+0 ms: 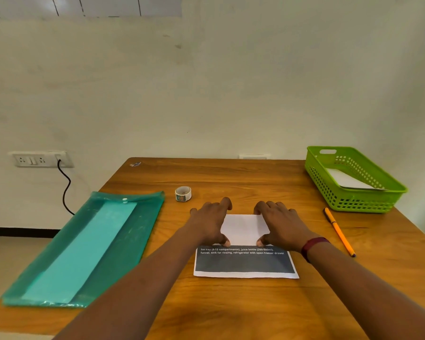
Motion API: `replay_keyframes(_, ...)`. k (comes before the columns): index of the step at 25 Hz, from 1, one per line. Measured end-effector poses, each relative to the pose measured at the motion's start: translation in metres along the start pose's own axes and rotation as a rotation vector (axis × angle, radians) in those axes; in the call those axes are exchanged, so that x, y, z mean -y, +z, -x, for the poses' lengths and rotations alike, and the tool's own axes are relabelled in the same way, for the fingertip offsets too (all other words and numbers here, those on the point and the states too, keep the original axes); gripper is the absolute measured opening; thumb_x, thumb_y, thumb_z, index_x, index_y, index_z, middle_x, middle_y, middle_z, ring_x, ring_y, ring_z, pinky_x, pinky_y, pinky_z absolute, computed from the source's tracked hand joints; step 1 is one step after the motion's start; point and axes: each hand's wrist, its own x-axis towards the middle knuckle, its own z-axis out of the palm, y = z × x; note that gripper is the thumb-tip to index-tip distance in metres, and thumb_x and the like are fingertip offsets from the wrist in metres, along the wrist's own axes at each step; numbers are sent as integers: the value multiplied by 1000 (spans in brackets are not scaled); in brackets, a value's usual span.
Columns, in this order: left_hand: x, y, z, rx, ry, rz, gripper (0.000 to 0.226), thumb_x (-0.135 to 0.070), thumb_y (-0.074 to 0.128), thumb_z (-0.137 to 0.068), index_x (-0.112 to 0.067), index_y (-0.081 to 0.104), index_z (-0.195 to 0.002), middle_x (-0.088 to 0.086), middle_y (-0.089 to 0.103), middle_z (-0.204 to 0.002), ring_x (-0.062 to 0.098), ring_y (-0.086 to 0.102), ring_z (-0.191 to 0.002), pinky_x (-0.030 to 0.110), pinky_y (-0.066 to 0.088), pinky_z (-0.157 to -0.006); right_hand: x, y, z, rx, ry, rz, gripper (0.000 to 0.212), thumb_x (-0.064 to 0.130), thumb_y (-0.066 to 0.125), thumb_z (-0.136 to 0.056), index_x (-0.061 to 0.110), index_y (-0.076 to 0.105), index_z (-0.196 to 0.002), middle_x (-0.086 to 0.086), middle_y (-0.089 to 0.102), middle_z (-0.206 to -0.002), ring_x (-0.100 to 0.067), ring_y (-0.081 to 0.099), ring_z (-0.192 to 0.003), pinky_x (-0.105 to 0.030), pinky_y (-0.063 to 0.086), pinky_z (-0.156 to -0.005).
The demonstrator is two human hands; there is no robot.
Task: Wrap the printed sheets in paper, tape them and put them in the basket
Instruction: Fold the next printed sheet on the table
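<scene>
Wrapping seems barely begun: the left hand (211, 223) and right hand (281, 224), each grip spread flat, press a white paper fold (244, 228) onto the printed sheet (243, 263), with the tape (182, 193) untouched beyond the sheet and the basket (363, 202) to its far right, both steps pending.

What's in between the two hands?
The white folded-over flap of the printed sheet lies between the left hand and the right hand, both touching it. The head view shows this.

Wood-grain table (231, 173), matt paper sheet (244, 228), perforated plastic basket (353, 202), glossy plastic folder (133, 231)
</scene>
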Motion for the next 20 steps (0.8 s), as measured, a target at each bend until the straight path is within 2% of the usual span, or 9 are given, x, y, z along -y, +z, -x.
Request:
replay_keyframes(4,2,6,18,-209,38,-34,57,-43,74,-79,-31,48,-128,-5,58,-127,20,46,-121,48,36,-99,3,2,11,-132,-26,-33,57,42,74,-78,29,44,-125,4,57,-121,-20,49,-113,-39,41,-92)
replay_keyframes(9,-1,12,39,-407,78,-106,15,-32,58,-91,-33,63,-106,-10,67,-103,13,56,-106,53,20,-111,6,1,29,-275,-64,-37,21,35,63,-89,34,60,-109,10,63,-102,-16,56,-103,-35,38,-85)
replay_keyframes(13,-6,22,48,-343,126,-212,18,-20,53,-93,-29,58,-108,-7,64,-102,14,59,-98,57,12,-117,15,4,45,-262,-76,-60,20,24,57,-90,29,62,-109,6,63,-107,-18,60,-97,-30,40,-78)
replay_keyframes(15,-7,29,50,-264,117,-139,23,-14,50,-90,-25,51,-110,-2,62,-107,18,58,-99,49,22,-117,18,12,53,-219,-43,-112,26,26,50,-93,29,53,-118,6,59,-123,-17,58,-102,-27,42,-77)
replay_keyframes(16,-7,32,51,-232,105,-54,24,-14,49,-89,-24,48,-111,0,62,-109,21,57,-99,44,34,-110,17,19,57,-179,-30,-135,30,29,45,-95,29,47,-125,4,53,-134,-16,56,-111,-27,44,-84)
replay_keyframes(17,-7,35,54,-211,91,25,25,-17,48,-89,-24,45,-113,2,61,-111,22,56,-99,41,43,-99,16,27,61,-122,-29,-149,39,34,39,-97,27,38,-135,1,43,-147,-16,47,-127,-26,40,-98)
replay_keyframes(18,-7,39,56,-199,79,66,27,-24,47,-91,-24,42,-118,4,60,-117,23,55,-101,39,46,-92,15,34,64,-49,-40,-144,51,40,30,-99,23,26,-146,-3,26,-158,-16,30,-142,-26,26,-113)
replay_keyframes(19,-7,44,57,-174,73,62,35,-33,45,-93,-25,39,-126,5,55,-129,23,53,-110,38,45,-95,15,39,66,20,-56,-124,62,48,21,-98,20,12,-153,-3,7,-163,-14,9,-149,-25,9,-119)
replay_keyframes(20,-7,51,59,-126,76,22,48,-44,40,-95,-25,32,-138,5,44,-145,24,45,-127,38,38,-107,15,41,67,72,-70,-92,70,57,11,-95,21,-1,-154,-2,-8,-162,-12,-6,-149,-26,-4,-119)
